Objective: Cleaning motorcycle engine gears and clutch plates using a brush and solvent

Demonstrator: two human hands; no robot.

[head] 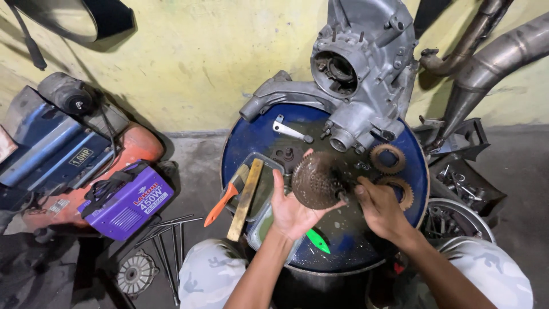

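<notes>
Far left on the floor lie a blue-and-orange compressor (63, 149) and a purple welder box (128, 200), well apart from the work, with thin rods (171, 234) beside them. On the left part of the blue drum top (251, 137) a tray (266, 189) carries an orange-handled brush (229, 194) and a wooden stick (246, 197) laid across its rim, probably to keep them within reach and out of the oily wet. The left hand (289, 212) is spread open, palm up, cradling a rusty perforated clutch part (317, 183) just above the drum's middle, so its weight sits in the palm. The right hand (377, 209) pinches the part's right edge with its fingertips, seemingly to steady or turn it. A green screwdriver handle (317, 240) lies near the wrists. Farther right, two toothed rings (389, 160) rest flat on the drum, and the grey engine casing (366, 68) leans against the wall at the far edge.
</notes>
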